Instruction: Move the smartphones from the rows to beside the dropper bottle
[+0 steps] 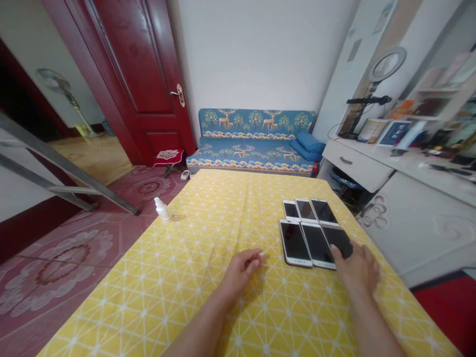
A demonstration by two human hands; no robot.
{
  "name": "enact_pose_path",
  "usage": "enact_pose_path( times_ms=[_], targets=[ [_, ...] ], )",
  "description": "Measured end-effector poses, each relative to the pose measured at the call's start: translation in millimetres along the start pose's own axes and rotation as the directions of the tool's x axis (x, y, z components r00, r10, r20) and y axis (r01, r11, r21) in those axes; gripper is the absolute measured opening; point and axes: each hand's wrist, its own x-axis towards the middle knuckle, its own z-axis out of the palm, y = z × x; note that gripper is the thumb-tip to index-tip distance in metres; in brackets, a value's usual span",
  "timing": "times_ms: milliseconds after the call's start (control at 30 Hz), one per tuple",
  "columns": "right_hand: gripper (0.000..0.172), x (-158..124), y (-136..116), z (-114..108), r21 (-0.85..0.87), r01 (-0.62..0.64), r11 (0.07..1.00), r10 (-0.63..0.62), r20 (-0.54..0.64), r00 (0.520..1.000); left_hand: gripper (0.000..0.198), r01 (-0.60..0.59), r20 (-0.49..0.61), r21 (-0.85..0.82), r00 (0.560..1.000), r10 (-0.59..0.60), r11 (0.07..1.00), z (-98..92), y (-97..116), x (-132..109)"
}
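Observation:
Two rows of smartphones lie side by side on the yellow patterned tablecloth [178, 277]. My right hand [357, 270] grips the front-row right smartphone [336, 237], thumb at its left side and fingers around its right edge; its lower part is hidden. Left of it are a white-framed smartphone [317, 242] and another white-framed smartphone [295, 240]. Behind them sit a small white phone [290, 209], a middle phone [306, 210] and a right phone [324, 211]. Left of the phones, my left hand [241, 270] rests over the cloth, fingers loosely bent and apart, holding nothing visible.
A white pump bottle [162, 210] stands near the table's left edge. Beyond the table is a blue deer-patterned sofa [245, 148]. A cluttered white cabinet [416, 213] runs along the right; a metal ladder [67, 168] and a red stool [169, 157] stand at left.

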Motion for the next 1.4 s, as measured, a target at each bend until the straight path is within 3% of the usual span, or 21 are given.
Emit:
enact_pose_path(
  times_ms=[100, 333, 467, 700, 867, 1033, 1167, 1267, 1400],
  targets=[
    [0.068, 14, 6, -2, -0.068, -0.094, 0.993, 0.101, 0.095, 0.990, 0.041, 0.017, -0.006, -0.012, 1.000, -0.017, 1.000, 0.0, 1, 1],
    [0.065, 21, 25, 11, -0.022, -0.136, 0.991, 0.136, 0.021, 0.990, 0.045, 0.043, -0.010, -0.004, 0.999, -0.043, 0.999, 0.7, 5, 1],
    [0.058, 20, 34, 8, 0.057, -0.181, 0.982, 0.178, 0.051, 0.983, 0.045, 0.033, -0.026, 0.010, 0.999, -0.033, 0.999, 0.2, 6, 0],
    [0.070, 2, 9, -2, -0.046, -0.018, 0.999, 0.021, 0.084, 0.996, 0.045, 0.037, -0.036, -0.006, 0.999, -0.038, 0.999, -0.1, 6, 1],
    [0.069, 6, 9, 1, -0.042, -0.027, 0.999, 0.030, 0.078, 0.996, 0.047, 0.051, -0.027, -0.048, 0.998, -0.052, 0.998, 0.9, 8, 0],
    [0.057, 9, 16, 4, -0.023, -0.081, 0.996, 0.081, 0.018, 0.997, 0.046, 0.059, -0.036, -0.054, 0.997, -0.061, 0.997, 1.3, 7, 0],
    [0.072, 14, 28, 6, -0.035, -0.153, 0.988, 0.154, 0.031, 0.988, 0.045, 0.053, -0.030, -0.051, 0.998, -0.055, 0.997, 1.0, 6, 1],
    [0.085, 19, 36, 5, -0.031, -0.125, 0.992, 0.127, 0.058, 0.990, 0.045, 0.037, -0.037, -0.026, 0.999, -0.038, 0.999, 0.4, 6, 1],
    [0.088, 23, 37, 0, -0.036, -0.097, 0.995, 0.100, 0.092, 0.991, 0.045, 0.019, -0.028, -0.002, 0.999, -0.019, 1.000, -1.0, 8, 0]
  ],
)
